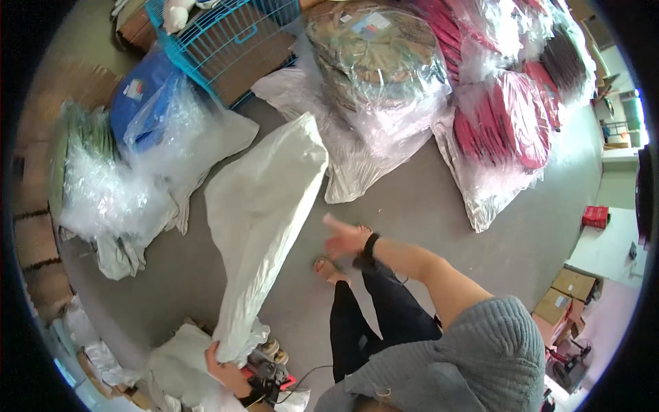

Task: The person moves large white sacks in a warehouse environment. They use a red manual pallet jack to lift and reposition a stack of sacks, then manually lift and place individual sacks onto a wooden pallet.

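Fingers [212, 354] of one left hand [228, 374] hold one white sack [264, 196].

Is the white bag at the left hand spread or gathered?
Partly spread: the white bag is wide at its far end, narrowing toward the left hand.

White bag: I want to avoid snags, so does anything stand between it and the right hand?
Nothing visible does. The right hand is open, just right of the white bag, with floor showing between them. The left hand holds the bag's lower end.
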Available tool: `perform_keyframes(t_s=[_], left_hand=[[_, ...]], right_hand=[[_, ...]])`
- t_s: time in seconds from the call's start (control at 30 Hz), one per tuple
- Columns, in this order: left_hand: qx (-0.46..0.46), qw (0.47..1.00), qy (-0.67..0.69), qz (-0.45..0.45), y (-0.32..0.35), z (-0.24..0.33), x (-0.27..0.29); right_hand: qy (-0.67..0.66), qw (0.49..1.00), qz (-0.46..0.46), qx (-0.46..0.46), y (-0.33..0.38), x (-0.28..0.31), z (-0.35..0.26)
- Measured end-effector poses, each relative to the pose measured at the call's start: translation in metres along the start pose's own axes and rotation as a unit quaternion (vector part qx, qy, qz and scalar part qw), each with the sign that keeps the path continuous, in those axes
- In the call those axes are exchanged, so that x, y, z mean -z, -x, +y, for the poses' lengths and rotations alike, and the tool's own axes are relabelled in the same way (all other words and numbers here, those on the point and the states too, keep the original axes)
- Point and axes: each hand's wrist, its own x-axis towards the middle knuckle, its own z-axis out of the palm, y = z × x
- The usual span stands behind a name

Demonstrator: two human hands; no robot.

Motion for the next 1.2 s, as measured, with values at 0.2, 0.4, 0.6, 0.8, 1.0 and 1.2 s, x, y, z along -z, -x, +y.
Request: perform_keyframes(t_s=[0.2,0.4,0.6,0.8,1.0,1.2], left_hand=[[-0.179,0.97,-0.157,0.049,0.006,0.021,0.137],[-0.224,0.92,-0.3,0.121,0.039,0.048,0.23],[-0.27,0.89,-0.326,0.169,0.048,0.039,0.279],[-0.057,0.972,-0.061,0.22,0.062,-0.092,0.362],[-0.075,0.878,-0.431,0.196,0.01,-0.116,0.333],[-0.029,0.971,-0.192,0.138,-0.066,-0.2,0.325]], right_hand=[[-0.062,0.968,0.128,0.206,0.038,0.026,-0.089],[0.145,0.927,0.182,0.293,0.037,-0.029,-0.142],[0.262,0.935,0.129,0.2,-0.017,-0.075,-0.086],[0.354,0.897,0.146,0.222,0.0,-0.067,-0.041],[0.345,0.832,0.247,0.357,0.097,-0.065,-0.089],[0.218,0.815,0.141,0.518,0.181,-0.059,-0.133]])
